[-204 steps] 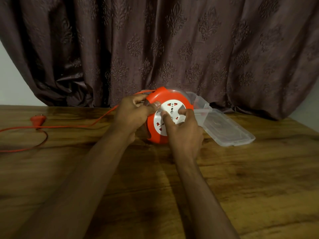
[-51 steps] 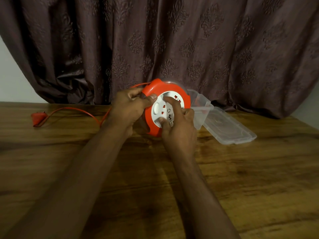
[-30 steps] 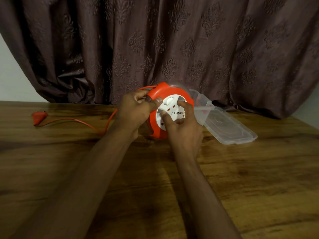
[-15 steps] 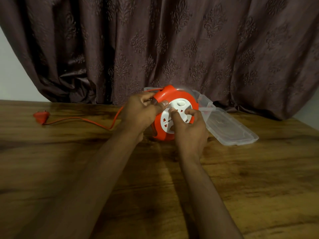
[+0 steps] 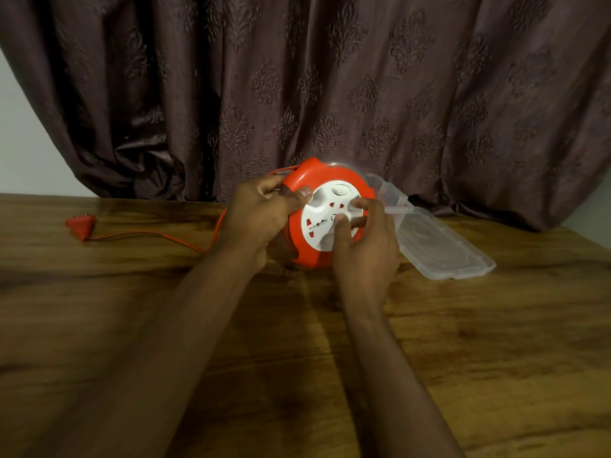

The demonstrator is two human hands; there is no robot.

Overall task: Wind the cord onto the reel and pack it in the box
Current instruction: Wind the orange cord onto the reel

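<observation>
Wooden table [image 5: 463, 342], perhaps glossy; brown curtain [image 5: 330, 77] behind.

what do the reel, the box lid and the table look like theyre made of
Reel: likely glossy moulded plastic, orange shell with a white socket face; highlights on its rim. Box lid: clear, slightly frosted plastic; the table shows through. Table: wood or wood-look laminate, semi-gloss, with streaky grain.

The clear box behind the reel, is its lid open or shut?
Open. The clear box has its lid flipped back, lying flat on the table.
</observation>
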